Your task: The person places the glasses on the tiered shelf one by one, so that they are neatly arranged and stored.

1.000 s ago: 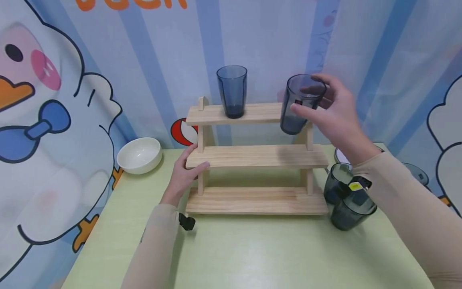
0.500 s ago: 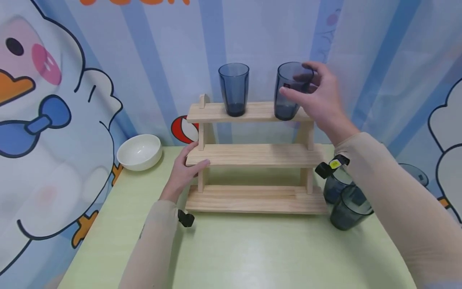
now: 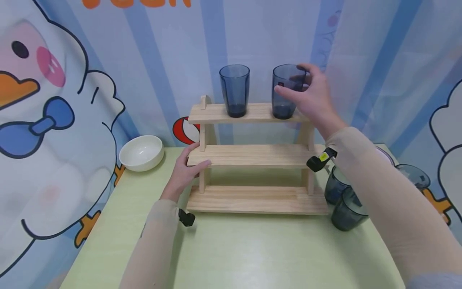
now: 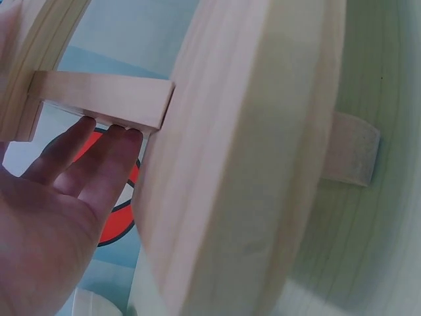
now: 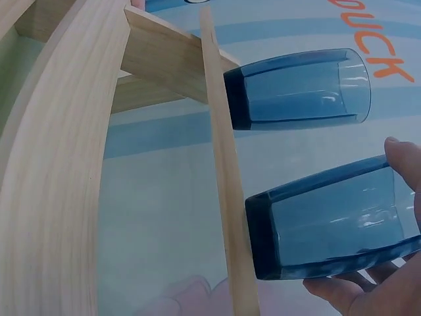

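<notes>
A three-tier wooden display stand [image 3: 252,155] stands on the pale green table. My right hand [image 3: 318,100] holds a blue-tinted drinking glass [image 3: 283,109] near its rim, thumb in front and fingers behind. Its base meets the right part of the top shelf, upright, as the right wrist view also shows. Left of it on the same shelf stands a matching glass [image 3: 234,92]. My left hand [image 3: 180,174] grips the stand's left side at the middle shelf, thumb over the front edge. In the left wrist view its fingertips [image 4: 131,135] touch a wooden upright [image 4: 105,99].
Several more tinted glasses, one of them a dark glass [image 3: 348,212], stand right of the stand, partly behind my right sleeve. A white bowl [image 3: 141,153] sits at the back left. Behind everything hangs a blue striped curtain [image 3: 169,52] with duck drawings.
My right hand has moved left and brought the glass, tilted before, upright onto the top shelf beside the other one. The left hand keeps its grip on the stand.
</notes>
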Action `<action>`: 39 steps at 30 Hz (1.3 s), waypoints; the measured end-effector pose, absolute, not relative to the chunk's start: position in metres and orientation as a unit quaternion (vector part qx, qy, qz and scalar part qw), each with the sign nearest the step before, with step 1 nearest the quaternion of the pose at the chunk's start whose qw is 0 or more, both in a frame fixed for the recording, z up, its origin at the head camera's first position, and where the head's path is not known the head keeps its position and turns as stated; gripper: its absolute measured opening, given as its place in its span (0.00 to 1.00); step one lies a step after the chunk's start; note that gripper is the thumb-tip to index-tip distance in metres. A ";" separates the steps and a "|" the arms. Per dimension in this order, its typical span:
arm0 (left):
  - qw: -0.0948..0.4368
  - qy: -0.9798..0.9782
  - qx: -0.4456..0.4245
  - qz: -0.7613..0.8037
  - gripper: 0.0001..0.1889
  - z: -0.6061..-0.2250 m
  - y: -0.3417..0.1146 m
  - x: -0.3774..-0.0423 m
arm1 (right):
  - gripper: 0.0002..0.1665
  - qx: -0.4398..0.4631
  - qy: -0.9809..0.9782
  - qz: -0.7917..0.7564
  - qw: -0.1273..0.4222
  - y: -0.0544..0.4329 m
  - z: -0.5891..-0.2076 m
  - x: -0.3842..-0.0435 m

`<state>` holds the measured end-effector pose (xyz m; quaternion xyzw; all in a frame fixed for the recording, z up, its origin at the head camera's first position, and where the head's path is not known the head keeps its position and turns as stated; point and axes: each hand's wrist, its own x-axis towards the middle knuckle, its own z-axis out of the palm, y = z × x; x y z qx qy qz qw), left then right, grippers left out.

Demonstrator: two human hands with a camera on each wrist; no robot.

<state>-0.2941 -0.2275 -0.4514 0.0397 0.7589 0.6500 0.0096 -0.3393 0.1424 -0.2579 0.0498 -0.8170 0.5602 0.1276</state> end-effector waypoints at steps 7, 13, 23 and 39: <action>0.015 0.759 0.037 0.649 0.40 -0.452 -0.228 -0.295 | 0.57 0.041 -0.823 0.555 0.111 0.135 -0.257 -0.346; 0.014 0.758 0.038 0.651 0.40 -0.454 -0.228 -0.295 | 0.58 0.042 -0.824 0.556 0.105 0.132 -0.256 -0.347; 0.012 0.756 0.039 0.654 0.40 -0.455 -0.228 -0.296 | 0.58 0.029 -0.827 0.552 0.097 0.127 -0.254 -0.349; 0.011 0.754 0.038 0.655 0.40 -0.453 -0.227 -0.295 | 0.60 0.045 -0.834 0.544 0.075 0.129 -0.253 -0.347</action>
